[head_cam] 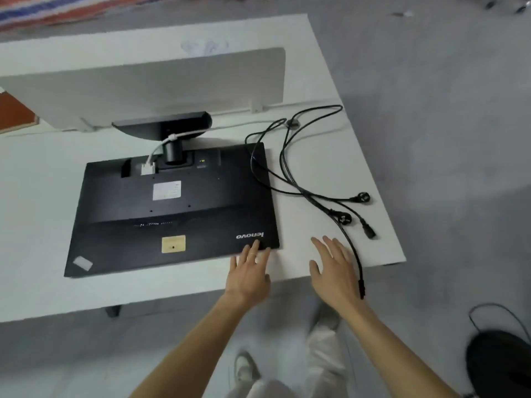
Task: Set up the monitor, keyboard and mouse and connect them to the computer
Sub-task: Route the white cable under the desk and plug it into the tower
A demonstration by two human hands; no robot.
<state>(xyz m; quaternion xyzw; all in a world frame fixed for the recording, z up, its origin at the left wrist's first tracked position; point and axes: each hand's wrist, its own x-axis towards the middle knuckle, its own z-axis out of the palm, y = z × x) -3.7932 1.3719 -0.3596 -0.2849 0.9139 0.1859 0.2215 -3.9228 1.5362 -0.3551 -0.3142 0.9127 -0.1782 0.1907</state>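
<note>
Bare forearms point(201, 340) reach up from the bottom of the view to two hands at the near right corner of the monitor point(172, 214). That monitor lies face down on the white tabletop point(34, 196), back upward, with its stand base point(163, 126) jutting up at its far edge. The left hand point(248, 275) has its fingers point(254, 248) straight, tips resting on the monitor's near right corner, gripping nothing. The right hand point(334, 271) is spread and empty just right of the monitor; whether it touches the tabletop I cannot tell.

As I judge it, the monitor is a stiff, flat slab, moderately heavy and weighted toward the stand, with smooth plastic that could slip. The screen underneath is the fragile part (pressing on it would be the mistake), so the hold belongs on the two side edges or on the stand neck point(172, 152), not on the glass.

A white cable point(156, 150) is plugged into the monitor's back beside the stand neck and may tug as the monitor tips up. Right of the monitor, black power cables point(290, 173) loop across the tabletop. One strand crosses the monitor's far right corner, and one end hangs over the near edge by the right wrist. Beyond the monitor stands a grey divider panel point(143, 87), which probably limits room for the base.
</note>
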